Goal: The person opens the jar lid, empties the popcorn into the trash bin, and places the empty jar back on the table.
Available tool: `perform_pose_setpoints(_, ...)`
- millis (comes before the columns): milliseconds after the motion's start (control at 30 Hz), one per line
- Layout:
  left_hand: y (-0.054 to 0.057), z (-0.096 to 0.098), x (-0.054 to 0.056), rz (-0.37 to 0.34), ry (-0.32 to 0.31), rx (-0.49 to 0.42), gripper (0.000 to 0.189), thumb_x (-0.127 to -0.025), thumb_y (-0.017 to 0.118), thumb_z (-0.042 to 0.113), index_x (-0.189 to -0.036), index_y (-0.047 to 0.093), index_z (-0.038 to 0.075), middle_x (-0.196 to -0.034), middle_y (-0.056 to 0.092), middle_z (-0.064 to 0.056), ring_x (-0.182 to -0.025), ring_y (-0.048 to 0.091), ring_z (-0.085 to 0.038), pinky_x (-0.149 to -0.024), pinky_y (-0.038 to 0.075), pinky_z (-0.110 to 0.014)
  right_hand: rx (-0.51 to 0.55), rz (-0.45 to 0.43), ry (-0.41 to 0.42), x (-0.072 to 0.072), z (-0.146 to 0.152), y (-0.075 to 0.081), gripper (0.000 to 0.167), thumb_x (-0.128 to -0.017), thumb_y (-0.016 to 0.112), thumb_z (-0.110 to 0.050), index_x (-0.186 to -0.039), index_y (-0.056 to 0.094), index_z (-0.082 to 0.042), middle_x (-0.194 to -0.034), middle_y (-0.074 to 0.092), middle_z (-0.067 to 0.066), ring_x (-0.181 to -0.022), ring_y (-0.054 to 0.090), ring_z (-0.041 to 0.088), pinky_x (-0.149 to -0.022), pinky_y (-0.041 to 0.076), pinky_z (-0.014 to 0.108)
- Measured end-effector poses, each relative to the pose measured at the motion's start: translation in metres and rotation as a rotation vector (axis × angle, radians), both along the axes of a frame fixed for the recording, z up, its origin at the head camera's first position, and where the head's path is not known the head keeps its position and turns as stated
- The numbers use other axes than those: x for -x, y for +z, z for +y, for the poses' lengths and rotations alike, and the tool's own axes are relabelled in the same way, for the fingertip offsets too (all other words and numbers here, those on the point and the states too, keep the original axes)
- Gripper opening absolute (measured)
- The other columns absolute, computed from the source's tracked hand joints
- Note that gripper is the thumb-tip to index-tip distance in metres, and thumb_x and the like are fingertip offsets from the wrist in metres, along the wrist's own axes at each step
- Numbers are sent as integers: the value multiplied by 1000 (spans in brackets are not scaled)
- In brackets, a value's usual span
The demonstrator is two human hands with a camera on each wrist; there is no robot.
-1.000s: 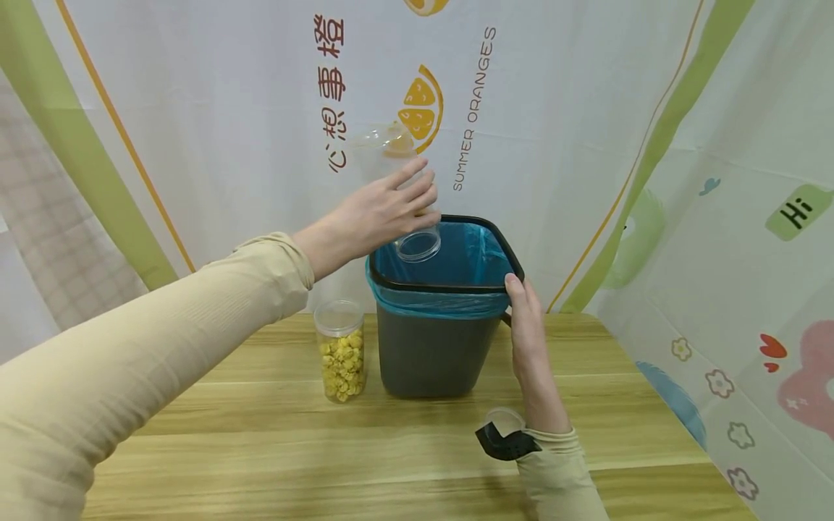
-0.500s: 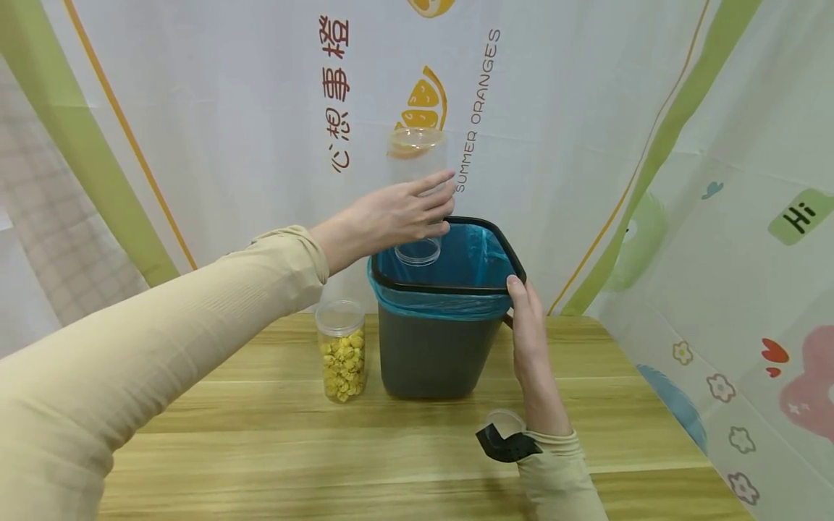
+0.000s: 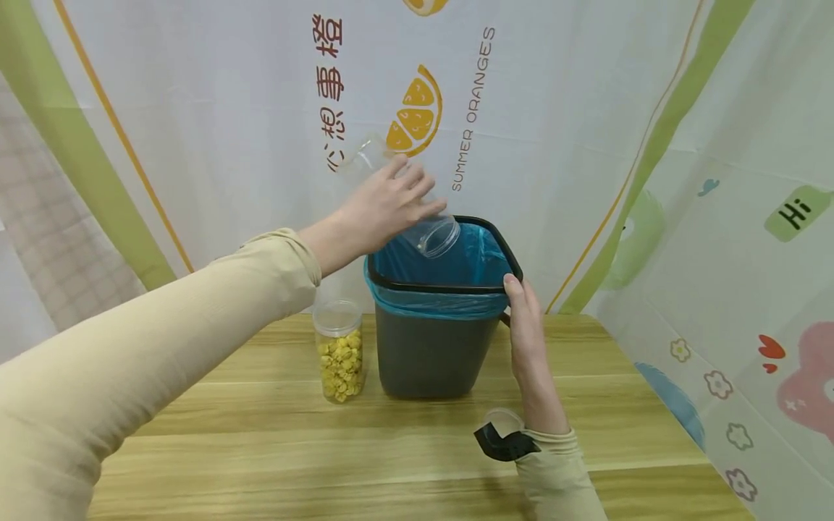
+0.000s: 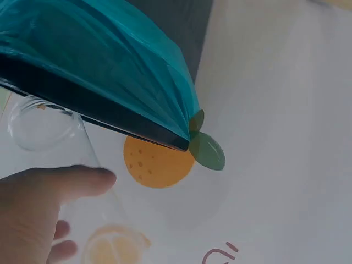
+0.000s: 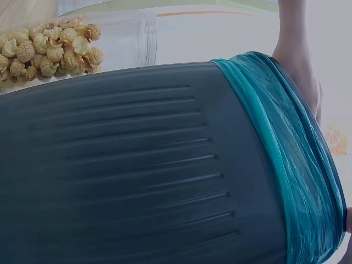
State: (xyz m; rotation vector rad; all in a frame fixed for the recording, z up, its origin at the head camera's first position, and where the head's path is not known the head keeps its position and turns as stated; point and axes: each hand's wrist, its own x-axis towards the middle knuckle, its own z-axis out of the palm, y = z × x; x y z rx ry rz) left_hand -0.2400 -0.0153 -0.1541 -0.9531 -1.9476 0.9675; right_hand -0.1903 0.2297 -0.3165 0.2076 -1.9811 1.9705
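Observation:
My left hand (image 3: 384,206) grips a clear plastic jar (image 3: 435,237) and tilts it, its open mouth down over the bin. Small brown bits show near that mouth in the left wrist view, where my thumb lies along the jar (image 4: 47,129). Below stands a dark grey trash bin (image 3: 433,354) with a blue bag (image 3: 443,305) folded over its black rim. At the bin's front right corner my right hand (image 3: 526,322) holds the rim, thumb on top. To the bin's left stands a second clear jar of yellow popcorn (image 3: 341,365), also beside the bin in the right wrist view.
A round clear lid (image 3: 504,418) lies on the wooden table (image 3: 293,463) close to my right wrist, partly behind a black strap (image 3: 504,443). A white printed curtain (image 3: 247,145) hangs right behind the bin, and another covers the right side.
The jar in my left hand went from slanted to upside down, then back to a stronger slant, its mouth shifting right over the bin. My right hand stays on the rim.

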Motion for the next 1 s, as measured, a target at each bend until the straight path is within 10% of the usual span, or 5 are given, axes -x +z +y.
perform_pose_setpoints(600, -3, -18, -4, -94, 55, -167, 62, -88, 74, 14, -144, 48, 16, -130, 58, -20, -123, 55, -38, -109, 47, -52, 0, 0, 16, 0, -1, 0, 61, -106, 44, -51, -159, 39, -21, -164, 38, 3, -150, 34, 24, -124, 26, 65)
perform_pose_setpoints(1000, 1, -9, 2, 71, -28, 35, 59, -85, 80, 12, -138, 55, 18, -136, 58, -16, -131, 51, -35, -122, 36, -47, 13, 8, 31, 0, -2, 1, 62, -106, 44, -49, -161, 35, -22, -167, 33, 2, -154, 30, 24, -123, 25, 66)
